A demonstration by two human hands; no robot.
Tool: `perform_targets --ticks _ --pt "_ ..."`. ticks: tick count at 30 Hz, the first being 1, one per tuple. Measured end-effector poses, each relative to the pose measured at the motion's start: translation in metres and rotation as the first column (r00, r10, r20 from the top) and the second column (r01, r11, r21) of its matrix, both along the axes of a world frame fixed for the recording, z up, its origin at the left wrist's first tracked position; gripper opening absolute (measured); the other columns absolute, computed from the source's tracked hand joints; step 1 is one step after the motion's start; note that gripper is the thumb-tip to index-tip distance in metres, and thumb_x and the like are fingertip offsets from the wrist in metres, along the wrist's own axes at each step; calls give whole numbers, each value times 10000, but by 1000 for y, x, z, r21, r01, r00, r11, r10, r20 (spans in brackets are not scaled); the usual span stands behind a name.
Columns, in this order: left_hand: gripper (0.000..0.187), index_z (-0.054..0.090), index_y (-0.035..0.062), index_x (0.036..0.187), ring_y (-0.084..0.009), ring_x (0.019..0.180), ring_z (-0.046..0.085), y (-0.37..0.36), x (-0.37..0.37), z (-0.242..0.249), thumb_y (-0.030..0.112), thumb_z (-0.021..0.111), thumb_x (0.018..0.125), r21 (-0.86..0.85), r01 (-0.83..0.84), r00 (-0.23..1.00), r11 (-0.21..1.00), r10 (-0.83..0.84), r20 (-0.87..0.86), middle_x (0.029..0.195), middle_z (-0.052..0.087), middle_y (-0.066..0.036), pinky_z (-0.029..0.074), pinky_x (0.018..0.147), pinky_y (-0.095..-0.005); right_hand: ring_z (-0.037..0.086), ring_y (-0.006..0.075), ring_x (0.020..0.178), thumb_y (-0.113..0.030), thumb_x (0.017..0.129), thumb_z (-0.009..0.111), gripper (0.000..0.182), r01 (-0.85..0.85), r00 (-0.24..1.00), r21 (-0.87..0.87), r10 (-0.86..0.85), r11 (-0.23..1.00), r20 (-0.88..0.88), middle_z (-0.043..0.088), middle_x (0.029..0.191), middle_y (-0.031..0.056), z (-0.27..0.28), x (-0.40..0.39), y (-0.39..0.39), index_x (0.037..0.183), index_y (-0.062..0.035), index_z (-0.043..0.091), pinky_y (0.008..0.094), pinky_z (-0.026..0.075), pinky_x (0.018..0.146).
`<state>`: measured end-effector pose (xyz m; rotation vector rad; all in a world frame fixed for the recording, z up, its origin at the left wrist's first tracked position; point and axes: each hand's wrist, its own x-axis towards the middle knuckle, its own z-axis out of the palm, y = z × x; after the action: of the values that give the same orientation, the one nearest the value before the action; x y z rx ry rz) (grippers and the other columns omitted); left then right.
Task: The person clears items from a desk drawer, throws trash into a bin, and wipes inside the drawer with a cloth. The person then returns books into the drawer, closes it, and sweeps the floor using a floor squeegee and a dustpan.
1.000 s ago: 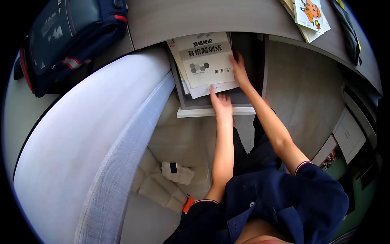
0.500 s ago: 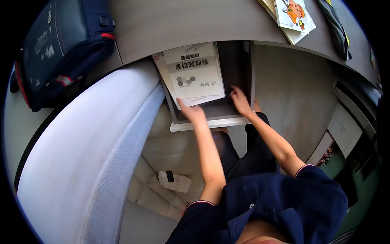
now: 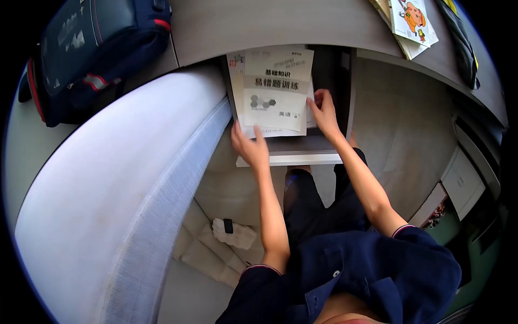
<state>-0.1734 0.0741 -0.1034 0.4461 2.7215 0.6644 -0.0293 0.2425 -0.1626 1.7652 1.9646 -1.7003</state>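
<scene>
A stack of paper booklets lies in the pulled-out drawer [image 3: 288,144]. Its top booklet [image 3: 272,110] has a pale cover with dark Chinese characters and grey hexagons. Edges of other papers stick out beneath it on the left and right. My left hand [image 3: 251,147] is at the stack's lower left corner, thumb apart from the fingers, slightly blurred. At the right edge of the stack is my right hand [image 3: 325,114], its thumb against the papers and its other fingers bent but apart. Neither hand shows a closed grip.
A dark blue school bag [image 3: 102,48] stands on the left of the grey desk [image 3: 237,27]. Picture books [image 3: 413,24] and a dark pouch [image 3: 458,46] lie at the right. A white padded chair back [image 3: 124,156] stands close on the left, touching the drawer's side.
My right hand has moved from the drawer's right side to the booklets' right edge. My left hand has shifted to their lower left corner. The top booklet sits differently on the stack; the view has shifted.
</scene>
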Motion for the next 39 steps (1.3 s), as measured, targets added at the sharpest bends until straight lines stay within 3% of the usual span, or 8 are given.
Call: perform_targets --ticks 2,3,7,14,18,26,34,39 --pt "660 403 62 1438 -422 1320 365 36 2 -12 302 675 886 24 199 977 980 -197 -78 1457 366 -244 315 1082 -515 585 296 1031 -312 921 627 489 185 975 211 -154 960 -158 568 1136 191 -27 8 -8 1255 15 482 343 453 911" --pt "750 356 78 1473 -448 1333 332 58 1 -14 393 674 871 -161 266 952 950 -286 -114 1482 295 -280 288 1088 -545 493 329 1210 -356 927 615 641 318 897 -190 -360 929 -257 492 1292 240 -1 -8 4 1373 43 384 359 368 1046" --pt "816 304 84 1495 -485 1364 276 87 2 -32 452 658 859 -176 161 984 971 -172 -53 1516 193 -314 203 1120 -571 454 354 1284 -319 860 696 811 106 970 -8 -105 994 -220 451 1373 263 -9 -32 11 1465 19 273 412 364 1068" --pt "786 319 -48 1448 -449 1407 260 124 -43 -50 400 618 876 -137 424 842 895 -445 -305 1516 276 -287 193 1140 -573 389 389 1339 -291 821 728 922 137 900 53 -102 989 -423 362 1464 256 -27 -33 -7 1515 -24 183 449 332 1095" --pt "732 356 -58 1426 -461 1354 339 133 -63 -58 368 606 886 12 497 805 868 -456 -379 1481 343 -282 266 1131 -511 312 381 1389 -409 833 706 962 102 987 66 -92 993 -134 273 1528 233 -13 -24 -17 1540 -77 143 489 247 1125" --pt "699 342 -54 1436 -469 1364 313 141 -60 -66 318 581 893 -66 495 806 867 -486 -338 1468 334 -315 272 1126 -521 292 382 1385 -449 901 607 879 65 985 -133 -85 989 -152 301 1517 241 4 24 -46 1523 -5 173 424 249 1144" --pt "649 383 -75 1397 -419 1385 321 138 -62 -50 230 624 877 62 479 854 876 -448 -265 1469 356 -289 290 1127 -470 264 394 1399 -433 902 615 856 19 990 14 -17 1000 -139 260 1538 228 3 29 -51 1504 12 200 434 222 1160" --pt "557 416 -73 1372 -408 1364 361 72 -21 -22 155 604 900 152 217 973 964 -201 -110 1464 374 -262 301 1121 -452 273 404 1394 -419 845 694 949 196 973 197 -165 961 -163 258 1526 255 20 -33 -5 1513 5 169 443 233 1153"
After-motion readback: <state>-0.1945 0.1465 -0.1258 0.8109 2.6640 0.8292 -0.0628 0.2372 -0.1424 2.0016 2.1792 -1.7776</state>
